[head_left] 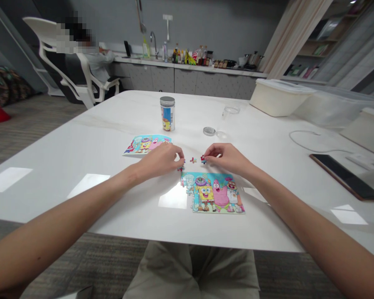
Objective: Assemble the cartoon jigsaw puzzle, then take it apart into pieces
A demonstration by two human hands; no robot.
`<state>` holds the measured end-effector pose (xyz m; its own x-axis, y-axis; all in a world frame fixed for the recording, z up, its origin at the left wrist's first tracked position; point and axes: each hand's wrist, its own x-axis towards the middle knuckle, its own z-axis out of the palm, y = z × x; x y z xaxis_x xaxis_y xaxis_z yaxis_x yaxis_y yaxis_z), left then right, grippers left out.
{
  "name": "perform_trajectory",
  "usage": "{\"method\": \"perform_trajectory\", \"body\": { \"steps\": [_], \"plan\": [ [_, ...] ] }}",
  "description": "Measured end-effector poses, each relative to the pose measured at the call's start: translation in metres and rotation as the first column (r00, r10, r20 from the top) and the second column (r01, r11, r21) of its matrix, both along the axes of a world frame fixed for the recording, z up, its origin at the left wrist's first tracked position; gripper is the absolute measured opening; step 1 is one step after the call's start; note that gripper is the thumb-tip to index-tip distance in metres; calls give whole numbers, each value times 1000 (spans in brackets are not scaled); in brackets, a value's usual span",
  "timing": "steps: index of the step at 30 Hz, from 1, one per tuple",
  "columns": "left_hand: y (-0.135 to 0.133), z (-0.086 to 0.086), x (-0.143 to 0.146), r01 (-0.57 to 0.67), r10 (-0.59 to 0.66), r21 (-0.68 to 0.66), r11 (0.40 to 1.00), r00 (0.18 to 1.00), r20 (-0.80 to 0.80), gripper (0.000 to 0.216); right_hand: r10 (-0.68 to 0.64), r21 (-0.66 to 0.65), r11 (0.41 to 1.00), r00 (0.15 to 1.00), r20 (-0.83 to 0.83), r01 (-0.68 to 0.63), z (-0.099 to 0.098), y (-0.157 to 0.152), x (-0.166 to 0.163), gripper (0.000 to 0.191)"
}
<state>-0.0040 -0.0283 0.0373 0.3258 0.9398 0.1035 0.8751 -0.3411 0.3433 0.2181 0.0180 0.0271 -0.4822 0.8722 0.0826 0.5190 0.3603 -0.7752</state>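
Note:
A cartoon jigsaw puzzle [218, 193], mostly assembled, lies on the white table with a gap along its left side. Just above its top left corner, my left hand [166, 158] is closed on a small puzzle piece [181, 167] at its fingertips. My right hand [224, 157] pinches a red and blue puzzle piece [203, 159] above the puzzle's top edge. Between the two hands lies another loose puzzle piece [193, 160]. Behind my left hand is a printed picture sheet [140, 143] with the same cartoon figures, partly covered by that hand.
A lidded jar [167, 114] stands behind the sheet. A metal lid [209, 131] and a clear container [229, 118] are beyond my right hand. At the right are a phone [345, 176], a cable [299, 137] and white bins [277, 97]. A person sits in an office chair [77, 70] at back left.

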Motion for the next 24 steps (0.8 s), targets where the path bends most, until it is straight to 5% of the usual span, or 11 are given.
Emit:
{"method": "perform_trajectory", "body": {
  "steps": [10, 15, 24],
  "plan": [
    [-4, 7, 4, 237, -138, -335, 912, 946, 294, 30, 216, -180, 955, 968, -131, -237, -1, -19, -14, 10],
    [-5, 20, -8, 227, -160, -567, 792, 973, 167, 30, 277, -121, 950, 956, -97, -287, 3, -21, -11, 12],
    [-8, 21, -8, 108, -145, -622, 775, 989, -8, 27, 468, -101, 881, 883, 49, -461, 6, -27, -9, 7]
  ]
}}
